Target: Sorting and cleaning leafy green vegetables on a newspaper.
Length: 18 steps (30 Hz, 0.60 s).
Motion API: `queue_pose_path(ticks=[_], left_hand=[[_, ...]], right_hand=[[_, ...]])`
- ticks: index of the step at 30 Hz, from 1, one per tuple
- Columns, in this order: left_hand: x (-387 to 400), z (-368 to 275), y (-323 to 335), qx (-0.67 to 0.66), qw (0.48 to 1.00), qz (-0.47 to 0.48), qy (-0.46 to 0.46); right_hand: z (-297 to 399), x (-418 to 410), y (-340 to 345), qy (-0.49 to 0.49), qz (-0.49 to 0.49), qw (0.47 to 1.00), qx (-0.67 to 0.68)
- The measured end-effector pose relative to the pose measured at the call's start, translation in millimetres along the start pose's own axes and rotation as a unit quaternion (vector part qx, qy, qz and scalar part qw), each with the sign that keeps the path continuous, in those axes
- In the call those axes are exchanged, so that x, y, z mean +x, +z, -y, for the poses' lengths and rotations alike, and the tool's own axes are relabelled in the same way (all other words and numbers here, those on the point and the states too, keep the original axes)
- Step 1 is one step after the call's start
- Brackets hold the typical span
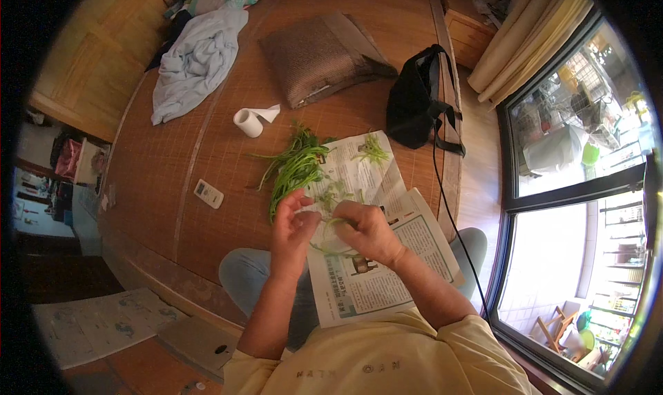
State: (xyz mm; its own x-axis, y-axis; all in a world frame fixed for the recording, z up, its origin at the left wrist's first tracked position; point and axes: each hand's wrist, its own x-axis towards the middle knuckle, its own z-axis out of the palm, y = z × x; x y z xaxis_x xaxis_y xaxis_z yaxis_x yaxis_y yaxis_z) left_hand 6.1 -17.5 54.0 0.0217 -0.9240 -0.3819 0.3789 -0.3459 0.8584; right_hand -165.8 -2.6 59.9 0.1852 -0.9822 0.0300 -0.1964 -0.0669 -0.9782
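My right hand (365, 229) is closed around a thin green stem (339, 221), which curves out towards my left hand (295, 226). The left hand is raised beside it with fingers curled; whether anything is pinched there is hard to tell. Under both hands lie printed newspaper sheets (378, 286), partly over my lap. A bunch of leafy green stalks (300, 169) rests just beyond my left hand, partly on the paper. Loose green leaves and bits (331, 193) are scattered near my fingertips. A small pile of short green stems (374, 150) sits at the paper's far end.
On the brown woven mat (233, 172) are a toilet paper roll (248, 123), a white remote control (209, 193), a brown woven pillow (321, 58) and a light blue cloth (199, 63). A black bag (414, 102) stands right, near a black cord (448, 203). Sliding glass doors (549, 229) are further right.
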Motion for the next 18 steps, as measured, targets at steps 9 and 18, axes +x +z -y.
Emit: queue_pose_path(ticks=[9,18], left_hand=[[-4,-11,-2,0.446,0.821,0.127,0.334],[-10,4,-2,0.397,0.875,0.110,0.253]], right_hand=[[-9,1,-2,0.058,-0.015,0.997,0.054],[-12,3,0,0.042,-0.026,0.994,0.100]])
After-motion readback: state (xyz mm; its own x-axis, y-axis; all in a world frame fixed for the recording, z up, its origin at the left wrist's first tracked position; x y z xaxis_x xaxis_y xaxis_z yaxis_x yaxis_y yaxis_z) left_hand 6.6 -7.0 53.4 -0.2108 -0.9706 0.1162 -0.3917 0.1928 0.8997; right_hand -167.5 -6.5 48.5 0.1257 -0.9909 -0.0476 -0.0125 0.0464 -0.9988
